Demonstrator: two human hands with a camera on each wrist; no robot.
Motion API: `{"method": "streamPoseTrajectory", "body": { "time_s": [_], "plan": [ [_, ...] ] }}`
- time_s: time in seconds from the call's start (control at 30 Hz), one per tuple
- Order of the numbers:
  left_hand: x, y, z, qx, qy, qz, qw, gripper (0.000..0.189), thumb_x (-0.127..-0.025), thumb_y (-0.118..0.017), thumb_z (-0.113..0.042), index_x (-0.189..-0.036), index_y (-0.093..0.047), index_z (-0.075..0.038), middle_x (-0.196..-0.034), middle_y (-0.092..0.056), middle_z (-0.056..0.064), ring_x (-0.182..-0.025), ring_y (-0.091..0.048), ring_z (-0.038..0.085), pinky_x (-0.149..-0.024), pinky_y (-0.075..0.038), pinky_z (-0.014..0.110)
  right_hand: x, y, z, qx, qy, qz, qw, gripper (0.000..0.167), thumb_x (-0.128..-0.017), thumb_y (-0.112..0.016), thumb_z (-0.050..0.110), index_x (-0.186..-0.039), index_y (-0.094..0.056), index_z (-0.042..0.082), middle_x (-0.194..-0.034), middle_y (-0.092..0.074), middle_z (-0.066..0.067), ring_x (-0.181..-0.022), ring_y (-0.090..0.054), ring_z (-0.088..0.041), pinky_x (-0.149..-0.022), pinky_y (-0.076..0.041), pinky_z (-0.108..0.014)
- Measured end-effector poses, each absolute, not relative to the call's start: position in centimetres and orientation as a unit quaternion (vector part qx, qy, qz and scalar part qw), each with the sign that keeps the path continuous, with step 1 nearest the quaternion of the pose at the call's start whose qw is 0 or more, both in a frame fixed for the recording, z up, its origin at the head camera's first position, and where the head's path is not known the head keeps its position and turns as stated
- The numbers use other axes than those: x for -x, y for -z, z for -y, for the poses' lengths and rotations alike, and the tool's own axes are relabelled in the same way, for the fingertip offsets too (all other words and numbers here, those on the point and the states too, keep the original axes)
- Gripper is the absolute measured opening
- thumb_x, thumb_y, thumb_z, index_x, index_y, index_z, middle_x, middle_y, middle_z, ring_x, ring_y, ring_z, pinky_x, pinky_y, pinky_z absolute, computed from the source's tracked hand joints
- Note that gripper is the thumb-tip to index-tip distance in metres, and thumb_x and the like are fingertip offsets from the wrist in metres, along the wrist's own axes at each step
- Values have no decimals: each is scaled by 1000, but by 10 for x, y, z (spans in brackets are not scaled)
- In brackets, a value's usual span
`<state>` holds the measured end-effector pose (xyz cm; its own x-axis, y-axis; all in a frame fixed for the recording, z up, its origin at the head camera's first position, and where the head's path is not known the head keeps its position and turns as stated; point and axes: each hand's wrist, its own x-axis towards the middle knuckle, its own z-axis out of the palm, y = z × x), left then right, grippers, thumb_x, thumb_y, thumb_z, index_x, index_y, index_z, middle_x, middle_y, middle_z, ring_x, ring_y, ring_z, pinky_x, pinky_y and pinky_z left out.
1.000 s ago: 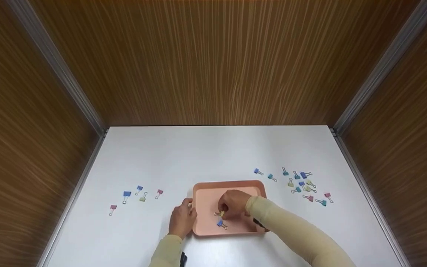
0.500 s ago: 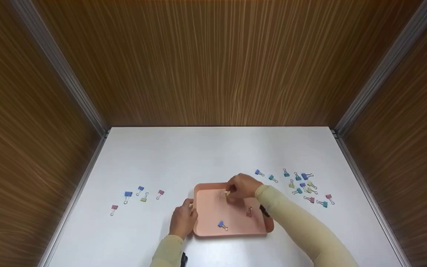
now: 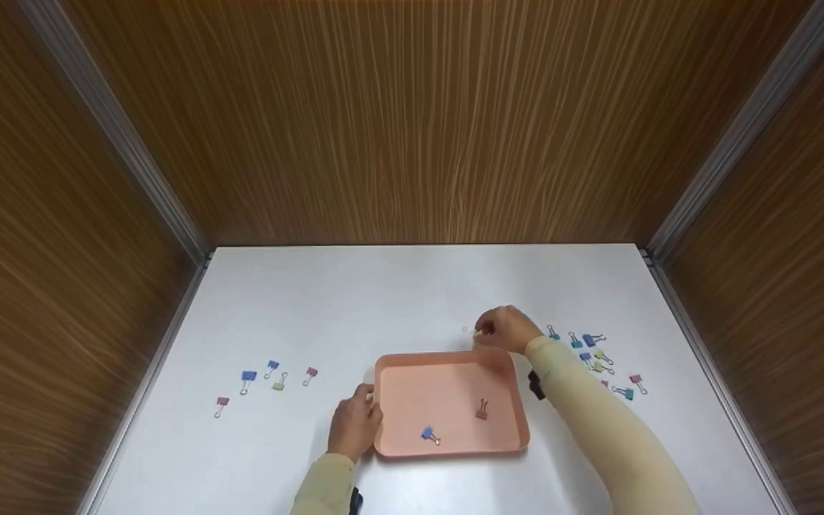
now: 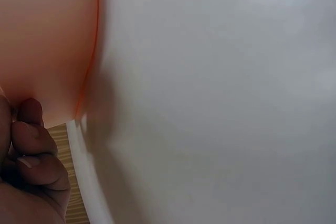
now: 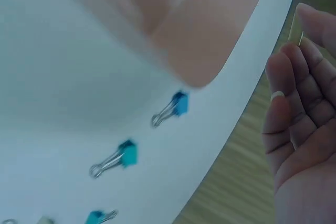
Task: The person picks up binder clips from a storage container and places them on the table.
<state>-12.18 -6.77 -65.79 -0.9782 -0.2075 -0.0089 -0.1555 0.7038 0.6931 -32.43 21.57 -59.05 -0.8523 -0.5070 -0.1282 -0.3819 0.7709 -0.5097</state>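
A yellow binder clip (image 5: 295, 31) is pinched between thumb and fingers of my right hand (image 3: 508, 330), just beyond the far right corner of the pink tray (image 3: 430, 393). In the head view the clip is small and partly hidden by the fingers. At the tray's left side, my left hand (image 3: 355, 425) grips the rim; its curled fingers (image 4: 37, 140) show against the tray wall in the left wrist view. Inside the tray lie a blue binder clip (image 3: 430, 435) near the front and a pink binder clip (image 3: 482, 410) toward the right.
On the white table (image 3: 355, 293), several binder clips lie at the left, among them a blue clip (image 3: 248, 376) and a pink clip (image 3: 311, 373). Several more are scattered at the right, including a teal clip (image 3: 624, 393). Wood-grain panels (image 3: 412, 143) enclose the table.
My right hand has carried the yellow binder clip up from the tray's middle, over its far edge to the right. The pink clip in the tray has come into sight. My left hand stays put.
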Motion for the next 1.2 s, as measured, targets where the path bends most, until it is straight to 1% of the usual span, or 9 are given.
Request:
{"method": "streamPoseTrajectory", "body": {
  "time_s": [0.2,0.33,0.43,0.63,0.77,0.83,0.93,1.07,1.2],
  "plan": [
    [120,660,72,-81,371,924,50,32,-89,-63,-12,-120,-59,-6,-107,-70,13,-96,-68,25,-79,-55,37,338,602,-245,142,254,-948,132,23,-82,-75,21,-102,-72,9,-87,-66,-2,-75,-61,-16,-66,-53,-32],
    [120,660,73,-79,374,923,52,32,-90,-63,-12,-120,-59,-5,-107,-70,14,-96,-68,25,-79,-55,37,342,610,-263,94,263,-953,115,26,-85,-72,20,-107,-70,6,-93,-66,-7,-74,-62,-18,-63,-53,-33],
    [120,660,74,-81,373,923,52,31,-90,-63,-12,-120,-59,-5,-107,-70,14,-97,-68,26,-80,-55,38,343,615,-273,75,267,-955,105,26,-87,-70,18,-109,-69,3,-94,-67,-10,-78,-63,-20,-68,-53,-35],
    [120,660,73,-90,370,923,50,32,-89,-64,-12,-120,-60,-6,-108,-70,14,-97,-68,26,-81,-54,38,344,628,-288,38,278,-954,107,27,-88,-68,16,-111,-68,2,-100,-67,-13,-92,-62,-29,-82,-51,-44],
    [120,660,73,-94,369,923,46,32,-89,-64,-12,-121,-59,-6,-109,-69,13,-97,-67,26,-81,-54,39,344,634,-294,21,281,-953,107,29,-88,-68,17,-112,-67,1,-104,-66,-16,-97,-61,-33,-86,-50,-48],
    [120,659,72,-96,369,924,42,33,-90,-64,-13,-121,-59,-7,-109,-70,13,-95,-68,24,-80,-54,38,343,636,-297,13,282,-953,108,29,-88,-67,17,-112,-66,1,-105,-65,-17,-98,-61,-34,-87,-49,-49],
    [120,659,72,-94,370,923,39,33,-90,-63,-13,-122,-59,-7,-107,-70,12,-86,-66,19,-77,-55,37,340,639,-300,2,277,-955,106,30,-88,-67,20,-112,-66,2,-105,-65,-16,-100,-60,-35,-88,-48,-49],
    [118,661,72,-83,370,924,43,33,-90,-63,-13,-121,-59,-6,-98,-71,10,-70,-59,10,-69,-53,33,335,643,-302,0,265,-959,101,30,-90,-65,23,-111,-66,1,-103,-66,-16,-98,-61,-34,-86,-48,-48],
    [117,661,72,-78,372,924,45,33,-89,-64,-12,-121,-59,-6,-95,-71,9,-65,-55,7,-65,-50,30,331,646,-302,2,266,-959,98,30,-91,-63,22,-111,-66,0,-100,-66,-15,-94,-62,-32,-84,-49,-48]
  ]
}}
